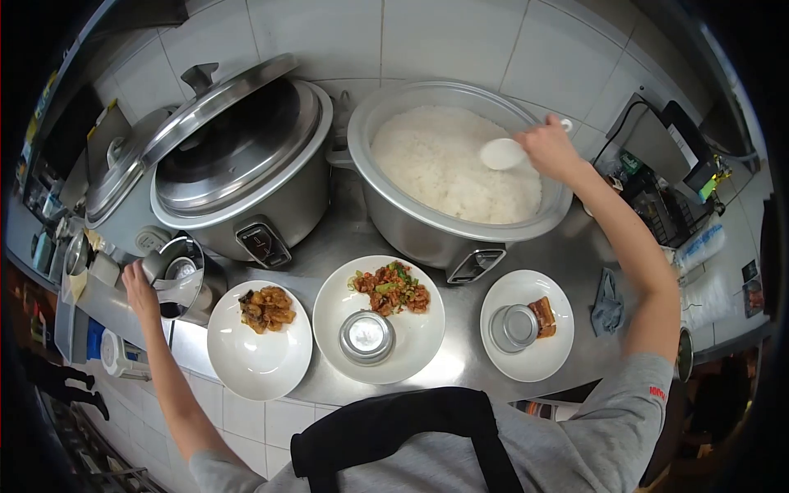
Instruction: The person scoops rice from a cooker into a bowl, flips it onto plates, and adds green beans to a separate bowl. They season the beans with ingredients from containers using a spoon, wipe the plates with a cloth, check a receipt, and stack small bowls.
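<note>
My right hand (549, 149) is closed round the handle of a white rice paddle (501, 154), its blade just over the cooked rice (444, 164) in the open rice cooker (386, 197). On the left, my left hand (141, 287) grips what looks like a small metal bowl (154, 264), partly hidden, at the rim of a metal pot (215, 283). Inside that pot are another metal bowl and a whitish utensil (179, 287). Upturned metal bowls sit on two white plates: one bowl (366, 336) beside chopped meat and greens, another (518, 326) beside a browned piece of meat.
A third white plate (259, 370) carries browned chunks of food (267, 309). Behind it stands a second rice cooker (246, 222) with its lid (222, 107) tilted on top. A blue-grey cloth (607, 304) lies at the right of the steel counter (456, 361). Tiled wall rises behind.
</note>
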{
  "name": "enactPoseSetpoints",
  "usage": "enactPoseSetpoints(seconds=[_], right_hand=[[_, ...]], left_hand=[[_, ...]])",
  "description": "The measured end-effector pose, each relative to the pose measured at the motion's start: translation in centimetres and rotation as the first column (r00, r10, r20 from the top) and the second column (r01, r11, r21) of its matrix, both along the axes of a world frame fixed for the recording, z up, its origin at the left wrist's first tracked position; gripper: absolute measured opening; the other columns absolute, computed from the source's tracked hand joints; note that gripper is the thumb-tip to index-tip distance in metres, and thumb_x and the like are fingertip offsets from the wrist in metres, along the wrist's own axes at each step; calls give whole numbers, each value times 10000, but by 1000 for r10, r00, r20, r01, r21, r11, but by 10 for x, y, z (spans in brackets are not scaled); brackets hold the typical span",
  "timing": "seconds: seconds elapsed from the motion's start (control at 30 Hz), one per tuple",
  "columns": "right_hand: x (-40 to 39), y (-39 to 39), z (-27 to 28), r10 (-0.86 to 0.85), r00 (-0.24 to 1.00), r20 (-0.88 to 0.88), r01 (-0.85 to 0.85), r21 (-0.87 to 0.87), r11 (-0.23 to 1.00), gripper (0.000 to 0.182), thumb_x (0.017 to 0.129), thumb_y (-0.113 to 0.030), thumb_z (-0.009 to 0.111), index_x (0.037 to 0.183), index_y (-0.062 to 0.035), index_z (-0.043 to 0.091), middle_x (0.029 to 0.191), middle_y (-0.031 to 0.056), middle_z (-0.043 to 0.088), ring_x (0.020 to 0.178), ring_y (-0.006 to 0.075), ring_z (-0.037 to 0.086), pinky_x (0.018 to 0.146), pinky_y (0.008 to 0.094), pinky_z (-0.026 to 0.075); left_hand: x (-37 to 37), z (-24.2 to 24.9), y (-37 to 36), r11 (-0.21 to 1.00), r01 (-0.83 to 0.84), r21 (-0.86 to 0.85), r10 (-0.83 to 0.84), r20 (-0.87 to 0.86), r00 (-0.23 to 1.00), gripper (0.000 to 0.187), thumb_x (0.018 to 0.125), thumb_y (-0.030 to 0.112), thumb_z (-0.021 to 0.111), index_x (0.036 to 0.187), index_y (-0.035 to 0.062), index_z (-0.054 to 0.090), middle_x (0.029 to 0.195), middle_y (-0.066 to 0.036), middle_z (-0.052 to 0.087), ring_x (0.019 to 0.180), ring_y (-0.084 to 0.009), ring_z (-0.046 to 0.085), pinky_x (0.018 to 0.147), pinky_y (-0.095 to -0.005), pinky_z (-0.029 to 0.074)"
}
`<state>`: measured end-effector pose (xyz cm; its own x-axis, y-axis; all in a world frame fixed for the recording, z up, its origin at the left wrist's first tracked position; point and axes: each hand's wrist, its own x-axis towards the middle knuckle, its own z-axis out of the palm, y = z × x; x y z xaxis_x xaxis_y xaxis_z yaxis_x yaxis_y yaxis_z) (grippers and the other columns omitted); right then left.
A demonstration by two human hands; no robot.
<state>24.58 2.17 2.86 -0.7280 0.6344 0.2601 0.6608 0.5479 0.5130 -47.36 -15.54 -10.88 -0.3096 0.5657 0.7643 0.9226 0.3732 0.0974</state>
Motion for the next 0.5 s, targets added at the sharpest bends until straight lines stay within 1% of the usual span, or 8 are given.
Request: enactPoseSetpoints(seconds=[0.07, 0.1, 0.23, 0.3, 0.37, 0.4, 0.47, 0.5], right_hand=[[13, -3, 9, -461, 850, 255, 497, -96, 863, 134, 657, -62, 556, 766, -103, 624, 729, 84, 636, 711, 232, 608, 780, 402, 336], [20, -6, 7, -462, 849, 257, 497, -93, 863, 134, 657, -62, 556, 766, -103, 624, 729, 84, 636, 711, 232, 608, 780, 402, 336], [34, -15, -13, -386, 903, 187, 421, -206, 884, 119, 609, -89, 567, 712, -77, 627, 663, 111, 619, 674, 266, 608, 775, 424, 348], [28, -20, -10, -371, 912, 172, 405, -256, 878, 147, 607, -88, 561, 733, -68, 633, 674, 127, 623, 695, 272, 615, 766, 430, 371], [9, -22, -4, -517, 853, 70, 488, -460, 742, 203, 624, -80, 541, 794, -51, 649, 755, 160, 639, 771, 287, 629, 739, 442, 427], [-4, -19, -1, -519, 852, 68, 489, -456, 743, 203, 624, -80, 541, 794, -51, 649, 755, 160, 639, 771, 287, 629, 739, 442, 427], [-37, -11, -1, -533, 754, 384, 652, -534, 539, 246, 653, -86, 535, 863, -37, 653, 862, 167, 646, 846, 305, 628, 729, 437, 458], [-58, -16, 1, -511, 775, 372, 632, -481, 608, 230, 666, -83, 540, 860, -39, 657, 871, 161, 647, 846, 310, 628, 722, 439, 460]], left_hand=[[-9, -2, -3, 997, -20, -70, 18, -32, 999, 343, 779, -12, 476, 1115, 56, 474, 1057, -149, 501, 1027, -355, 463, 829, -424, 399], [-1, 1, -3, 995, -98, 27, 96, 71, 993, 365, 765, -29, 475, 1120, 54, 468, 1066, -148, 499, 1045, -352, 459, 838, -420, 400], [-21, -5, -12, 996, -86, -15, 87, 35, 996, 384, 752, -54, 458, 1122, 49, 468, 1067, -149, 500, 1047, -351, 462, 841, -421, 399], [-27, -7, -10, 985, -108, 132, 102, 54, 993, 397, 743, -53, 458, 1129, 42, 465, 1066, -151, 500, 1040, -354, 465, 841, -425, 395], [-21, -4, -9, 992, -88, 95, 83, 54, 995, 406, 736, -52, 458, 1132, 38, 463, 1062, -156, 498, 1034, -359, 465, 840, -430, 392], [-17, 1, -7, 997, -65, 51, 63, 50, 997, 414, 729, -52, 457, 1134, 33, 462, 1058, -162, 496, 1028, -365, 465, 839, -435, 388], [-31, -5, 3, 979, -100, 175, 85, 94, 992, 418, 729, -46, 453, 1138, 38, 461, 1058, -169, 492, 1029, -373, 461, 840, -440, 384], [-29, -2, 5, 978, -91, 190, 75, 92, 993, 415, 730, -42, 454, 1136, 42, 464, 1056, -169, 490, 1025, -377, 461, 839, -445, 381]])
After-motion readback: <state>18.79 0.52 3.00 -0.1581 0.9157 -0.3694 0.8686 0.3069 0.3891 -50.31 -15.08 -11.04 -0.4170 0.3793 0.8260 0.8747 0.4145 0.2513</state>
